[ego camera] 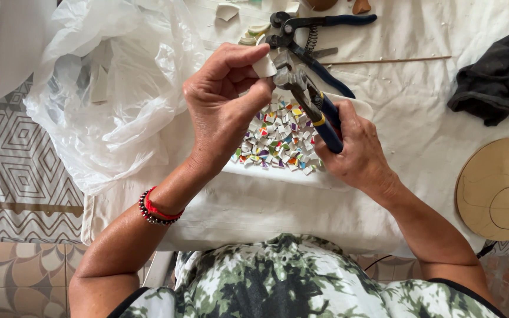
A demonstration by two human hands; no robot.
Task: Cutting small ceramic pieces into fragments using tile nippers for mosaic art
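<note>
Left hand (222, 106) holds tile piece (264, 66) in nippers (308, 101).

I am seeing the left hand (225, 106) pinching a small white tile piece (264, 66) while the right hand (357, 150) is gripping blue-handled nippers (310, 103), jaws biting the piece's edge. A pile of coloured tile chips (281, 138) is lying beneath. Second nippers (310, 38) are resting at 12 o'clock, a plastic bag (119, 88) at 9 o'clock.

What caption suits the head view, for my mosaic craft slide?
Left hand holds a white tile piece in nippers gripped by right hand, above colourful chips.
</note>
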